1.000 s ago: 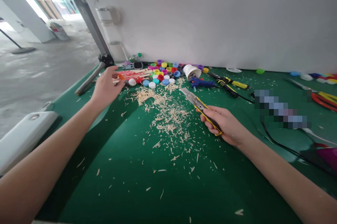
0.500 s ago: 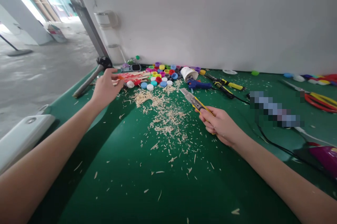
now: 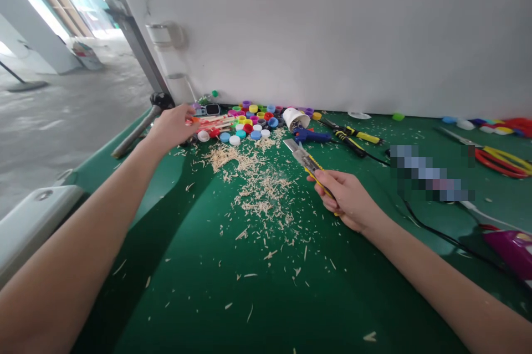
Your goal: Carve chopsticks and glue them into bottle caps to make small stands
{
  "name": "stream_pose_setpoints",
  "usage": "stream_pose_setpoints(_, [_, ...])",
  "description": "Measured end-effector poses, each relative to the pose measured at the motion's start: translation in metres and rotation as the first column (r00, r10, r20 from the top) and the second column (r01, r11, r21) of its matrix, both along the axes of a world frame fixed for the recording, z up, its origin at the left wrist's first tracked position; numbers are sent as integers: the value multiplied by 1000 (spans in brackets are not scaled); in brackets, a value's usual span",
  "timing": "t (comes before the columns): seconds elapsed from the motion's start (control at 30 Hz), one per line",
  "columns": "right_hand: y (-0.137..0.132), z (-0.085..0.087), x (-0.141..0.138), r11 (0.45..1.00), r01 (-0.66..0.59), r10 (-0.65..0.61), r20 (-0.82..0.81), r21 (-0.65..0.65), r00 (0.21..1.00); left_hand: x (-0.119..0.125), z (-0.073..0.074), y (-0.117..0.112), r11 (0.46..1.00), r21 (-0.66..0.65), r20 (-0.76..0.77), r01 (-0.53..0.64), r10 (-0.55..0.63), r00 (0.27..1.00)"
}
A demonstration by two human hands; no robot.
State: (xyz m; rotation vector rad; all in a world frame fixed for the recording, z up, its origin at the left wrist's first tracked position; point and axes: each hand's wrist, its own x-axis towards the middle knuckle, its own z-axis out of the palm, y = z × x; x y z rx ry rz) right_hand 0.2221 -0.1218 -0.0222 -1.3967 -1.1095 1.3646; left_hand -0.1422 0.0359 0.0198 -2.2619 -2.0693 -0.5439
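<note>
My right hand (image 3: pixel 347 199) grips a yellow-and-black utility knife (image 3: pixel 310 161), its broad blade out and pointing up and left over the table. At the far left of the heap, my left hand (image 3: pixel 174 124) reaches to a bundle of wooden sticks with red on them (image 3: pixel 214 122). Its fingers are stretched forward at the near ends of the sticks; the fingertips are partly hidden. Coloured bottle caps (image 3: pixel 249 121) lie beside the sticks. Pale wood shavings (image 3: pixel 261 182) are scattered on the green tabletop (image 3: pixel 199 287) between my hands.
A hammer (image 3: pixel 137 129) lies at the left edge. A tipped white cup (image 3: pixel 296 118), a blue glue gun (image 3: pixel 311 135) and yellow-black pliers (image 3: pixel 353 138) lie toward the wall. Scissors (image 3: pixel 499 157), a black cable (image 3: pixel 432 232) and a purple object (image 3: pixel 509 249) are at right; a white case (image 3: pixel 41 221) is at left.
My left hand has moved slightly right and lower its fingers over the stick ends. The right hand still holds the knife in nearly the same place. The view has shifted a little.
</note>
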Motion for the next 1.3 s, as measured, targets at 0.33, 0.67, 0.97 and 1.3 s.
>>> stream_pose_setpoints(0.33, [-4,3,0,994,-112,112,-6,12,994,-9,-6,10,997,-68,-55,38,-42,998])
stream_pose_setpoints(0.67, [1,2,8,998,-21,36,-331,51,943,-19,-11,18,989,-141,-163,46,-69,984])
stream_pose_setpoints(0.97, [3,6,13,996,3,16,-209,90,978,-16,-8,18,984,-176,-194,32,-66,979])
stream_pose_setpoints(1.3, [-1,9,11,996,-24,38,-146,91,989,-9,-6,12,983,-182,-175,3,-36,984])
